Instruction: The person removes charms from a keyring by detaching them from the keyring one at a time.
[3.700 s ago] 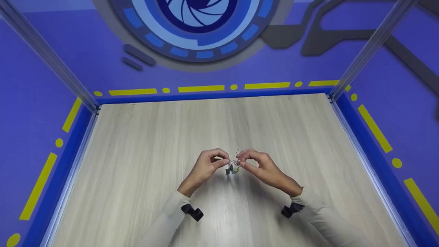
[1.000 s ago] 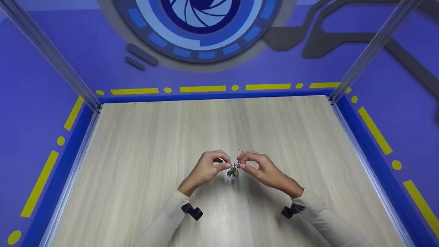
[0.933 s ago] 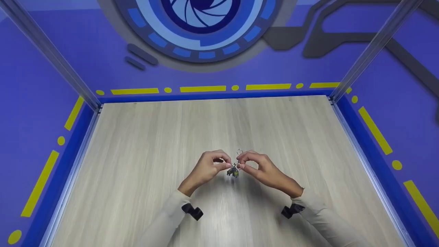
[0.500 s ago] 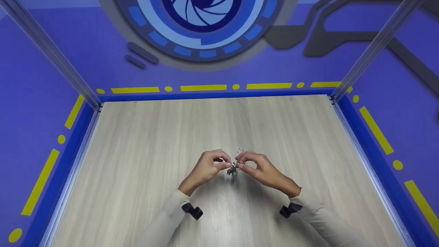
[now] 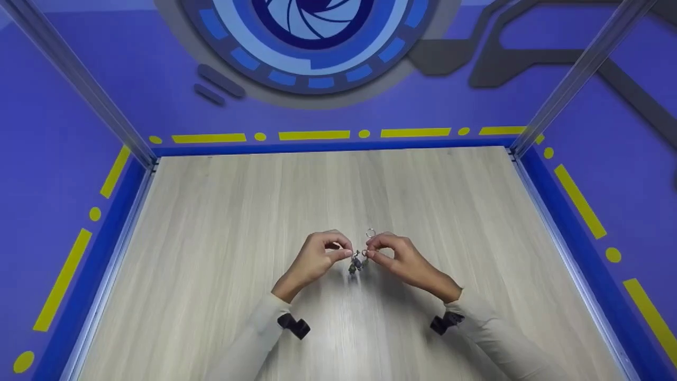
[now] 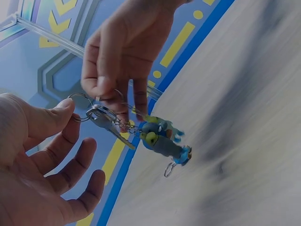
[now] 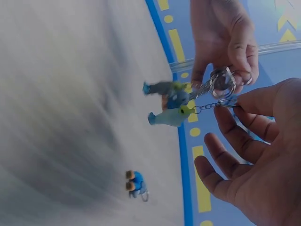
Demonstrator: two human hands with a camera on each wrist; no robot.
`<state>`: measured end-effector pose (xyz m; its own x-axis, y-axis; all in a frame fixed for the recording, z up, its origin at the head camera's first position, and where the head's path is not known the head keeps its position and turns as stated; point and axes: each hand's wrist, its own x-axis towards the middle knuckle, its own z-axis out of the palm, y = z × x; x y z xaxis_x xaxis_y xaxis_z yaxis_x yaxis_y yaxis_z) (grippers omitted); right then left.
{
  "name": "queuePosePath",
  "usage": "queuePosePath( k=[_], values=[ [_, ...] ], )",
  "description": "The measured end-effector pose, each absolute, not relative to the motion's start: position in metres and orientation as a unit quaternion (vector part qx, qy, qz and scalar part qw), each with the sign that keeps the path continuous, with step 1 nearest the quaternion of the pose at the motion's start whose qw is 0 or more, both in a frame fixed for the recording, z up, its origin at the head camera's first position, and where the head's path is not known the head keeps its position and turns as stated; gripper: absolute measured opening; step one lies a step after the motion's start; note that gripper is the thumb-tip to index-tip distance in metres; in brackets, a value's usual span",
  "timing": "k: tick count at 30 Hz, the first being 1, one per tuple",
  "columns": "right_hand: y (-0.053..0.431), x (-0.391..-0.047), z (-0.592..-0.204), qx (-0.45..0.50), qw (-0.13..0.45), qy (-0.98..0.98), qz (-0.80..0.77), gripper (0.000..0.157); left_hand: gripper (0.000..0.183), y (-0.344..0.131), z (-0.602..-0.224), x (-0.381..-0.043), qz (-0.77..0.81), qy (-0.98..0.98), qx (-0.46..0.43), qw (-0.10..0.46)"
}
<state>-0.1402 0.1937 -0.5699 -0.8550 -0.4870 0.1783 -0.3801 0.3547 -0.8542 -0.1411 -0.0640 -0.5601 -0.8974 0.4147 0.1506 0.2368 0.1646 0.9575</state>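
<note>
My left hand (image 5: pixel 316 258) pinches a metal key ring (image 6: pixel 81 95) between thumb and index finger. Facing it, my right hand (image 5: pixel 406 263) pinches a smaller split ring (image 7: pixel 228 102), from which a short chain runs to a pale teal figurine (image 7: pixel 170 117) with a yellow-green head. Beside that figurine hangs a grey figurine (image 7: pixel 162 88), among chains leading toward the left-hand ring. The hanging figurines cluster between both hands, over the table. Beyond the right fingers, a loose-looking ring (image 5: pixel 371 233) shows; in the right wrist view a blue figurine (image 7: pixel 136 181) with orange feet lies there, its ring attached.
The pale wood table (image 5: pixel 238 211) is bounded by blue panels (image 5: pixel 370 116) at the back and both sides, with metal posts (image 5: pixel 576 79) at the corners. Black cameras (image 5: pixel 294 325) are strapped to both wrists.
The hanging figurines have shifted left and swung apart from the right fingers. Both hands have moved slightly left, and the ring at the right fingertips shows more clearly. Both grips stay in place.
</note>
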Motion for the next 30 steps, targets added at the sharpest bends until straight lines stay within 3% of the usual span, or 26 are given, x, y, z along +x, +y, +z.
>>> queuePosePath(
  k=[7,21,30],
  values=[
    [0.186,-0.15,-0.592,-0.277,0.057,0.822,-0.494,0.004,0.006,-0.074,-0.563,-0.139,0.611,0.764,0.195,0.067],
    [0.176,-0.199,-0.629,-0.292,-0.021,0.851,-0.437,0.007,0.005,-0.077,-0.563,-0.133,0.6,0.772,0.199,0.068],
    [0.175,-0.221,-0.642,-0.267,-0.003,0.872,-0.41,0.008,0.006,-0.08,-0.564,-0.133,0.594,0.776,0.203,0.068]
  ],
)
